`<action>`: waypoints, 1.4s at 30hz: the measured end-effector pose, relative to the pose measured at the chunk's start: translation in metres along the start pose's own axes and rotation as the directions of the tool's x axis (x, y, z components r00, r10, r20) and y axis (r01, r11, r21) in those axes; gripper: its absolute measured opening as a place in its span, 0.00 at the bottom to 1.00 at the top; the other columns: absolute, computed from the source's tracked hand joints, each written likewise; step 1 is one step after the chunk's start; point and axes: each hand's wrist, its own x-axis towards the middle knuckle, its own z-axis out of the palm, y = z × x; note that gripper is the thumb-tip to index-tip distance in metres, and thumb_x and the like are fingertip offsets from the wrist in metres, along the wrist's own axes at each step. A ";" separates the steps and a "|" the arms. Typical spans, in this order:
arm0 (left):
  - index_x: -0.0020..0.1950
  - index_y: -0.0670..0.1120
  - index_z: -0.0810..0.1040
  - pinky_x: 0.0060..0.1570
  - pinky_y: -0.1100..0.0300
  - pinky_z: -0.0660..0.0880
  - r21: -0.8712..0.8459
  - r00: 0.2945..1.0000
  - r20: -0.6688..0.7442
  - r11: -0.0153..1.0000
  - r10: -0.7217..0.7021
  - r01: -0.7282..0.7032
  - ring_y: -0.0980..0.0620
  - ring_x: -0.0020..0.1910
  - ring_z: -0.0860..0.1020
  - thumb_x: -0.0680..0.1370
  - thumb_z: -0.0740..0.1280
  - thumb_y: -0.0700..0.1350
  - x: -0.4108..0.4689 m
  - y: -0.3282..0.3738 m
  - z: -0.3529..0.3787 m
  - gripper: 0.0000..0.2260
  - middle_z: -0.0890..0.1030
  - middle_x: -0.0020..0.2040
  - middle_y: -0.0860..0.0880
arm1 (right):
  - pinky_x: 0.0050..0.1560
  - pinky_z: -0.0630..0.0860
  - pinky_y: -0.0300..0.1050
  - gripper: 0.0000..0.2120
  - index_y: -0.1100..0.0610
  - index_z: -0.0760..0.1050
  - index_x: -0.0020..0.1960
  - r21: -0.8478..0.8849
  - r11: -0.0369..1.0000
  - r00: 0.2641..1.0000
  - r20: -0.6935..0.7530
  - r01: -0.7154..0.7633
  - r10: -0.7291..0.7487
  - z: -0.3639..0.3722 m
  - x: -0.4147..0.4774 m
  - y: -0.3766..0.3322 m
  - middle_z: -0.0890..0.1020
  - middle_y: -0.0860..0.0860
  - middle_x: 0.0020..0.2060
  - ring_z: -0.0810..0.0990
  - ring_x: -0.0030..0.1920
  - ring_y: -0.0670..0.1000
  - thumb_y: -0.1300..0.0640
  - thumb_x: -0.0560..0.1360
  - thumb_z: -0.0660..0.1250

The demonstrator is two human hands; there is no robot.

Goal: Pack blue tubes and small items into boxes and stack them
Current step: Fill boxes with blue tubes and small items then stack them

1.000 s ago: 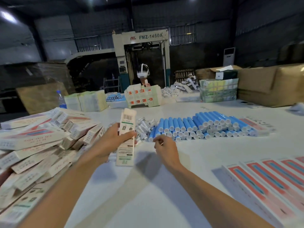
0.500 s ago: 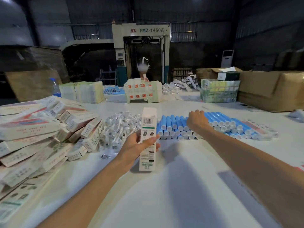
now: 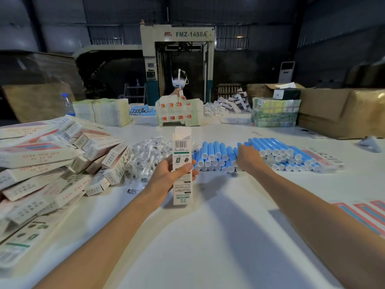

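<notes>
The stack of tubes (image 3: 277, 156) lies on the table (image 3: 218, 236), with a heap of wrapped packets (image 3: 145, 157) just left of it and a pile of boxes (image 3: 52, 163) further left. Before the stack's left end the left hand (image 3: 168, 175) holds a box (image 3: 181, 147) upright; the right hand (image 3: 248, 158) rests on the stack's middle. Behind the stack stand bundled packs (image 3: 275, 112) and, rightward, large cartons (image 3: 341, 113).

right hand (image 3: 248, 157) on blue tubes (image 3: 214, 155): fingers curl over far side, grip or mere touch, can't tell. box (image 3: 181, 147) in left hand (image 3: 168, 174): small print unreadable, middle covered by fingers. clear-wrapped small items (image 3: 145, 157) blurry, partly behind box. pile of boxes (image 3: 41, 163) cut by left edge. flat cartons (image 3: 366, 213) clipped at right edge. far person (image 3: 179, 80) mostly hidden behind carton stack (image 3: 179, 113).
</notes>
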 end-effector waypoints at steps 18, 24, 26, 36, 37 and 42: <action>0.63 0.43 0.83 0.46 0.59 0.84 0.069 0.999 -0.006 0.997 0.037 -0.036 0.42 0.51 0.88 0.76 0.79 0.41 -0.008 -0.002 0.011 0.16 0.89 0.55 0.44 | 0.49 0.85 0.47 0.14 0.64 0.74 0.62 0.987 -0.074 0.967 -0.153 0.140 -0.204 -0.101 -0.069 -0.082 0.85 0.57 0.50 0.88 0.52 0.55 0.62 0.79 0.72; 0.65 0.44 0.82 0.52 0.54 0.85 0.099 0.999 0.006 0.994 0.052 -0.052 0.41 0.54 0.88 0.77 0.79 0.45 -0.009 -0.001 0.010 0.18 0.88 0.58 0.45 | 0.48 0.84 0.45 0.20 0.55 0.66 0.64 0.928 0.311 0.961 -0.129 0.204 -0.244 -0.092 -0.064 -0.100 0.81 0.56 0.53 0.84 0.53 0.52 0.61 0.77 0.72; 0.66 0.44 0.81 0.54 0.51 0.85 0.110 0.999 0.015 0.993 0.050 -0.052 0.41 0.55 0.88 0.76 0.79 0.45 -0.009 -0.002 0.008 0.19 0.88 0.58 0.45 | 0.44 0.79 0.41 0.19 0.54 0.68 0.64 0.907 0.381 0.962 -0.083 0.180 -0.258 -0.089 -0.061 -0.099 0.82 0.54 0.54 0.82 0.51 0.48 0.58 0.76 0.72; 0.64 0.46 0.83 0.50 0.55 0.85 0.098 0.998 -0.042 0.994 0.047 -0.042 0.43 0.54 0.88 0.74 0.80 0.48 -0.007 -0.005 0.007 0.20 0.88 0.56 0.46 | 0.40 0.73 0.44 0.14 0.55 0.70 0.62 0.676 0.693 0.921 0.055 0.251 -0.387 -0.086 -0.060 -0.110 0.80 0.51 0.50 0.78 0.46 0.48 0.50 0.81 0.66; 0.63 0.46 0.82 0.49 0.56 0.85 0.088 0.997 -0.058 0.995 0.042 -0.037 0.43 0.54 0.88 0.74 0.80 0.48 -0.008 -0.005 0.007 0.19 0.88 0.56 0.46 | 0.40 0.74 0.44 0.16 0.55 0.69 0.66 0.670 0.693 0.911 0.059 0.267 -0.408 -0.082 -0.062 -0.112 0.79 0.51 0.50 0.78 0.46 0.48 0.51 0.81 0.66; 0.66 0.47 0.79 0.48 0.58 0.84 0.082 0.997 -0.082 0.997 0.010 -0.003 0.45 0.53 0.88 0.76 0.78 0.48 -0.007 -0.002 0.002 0.20 0.88 0.56 0.47 | 0.48 0.77 0.47 0.21 0.50 0.68 0.72 0.775 0.575 0.924 -0.030 0.262 -0.381 -0.057 -0.067 -0.123 0.80 0.49 0.51 0.81 0.52 0.48 0.43 0.83 0.63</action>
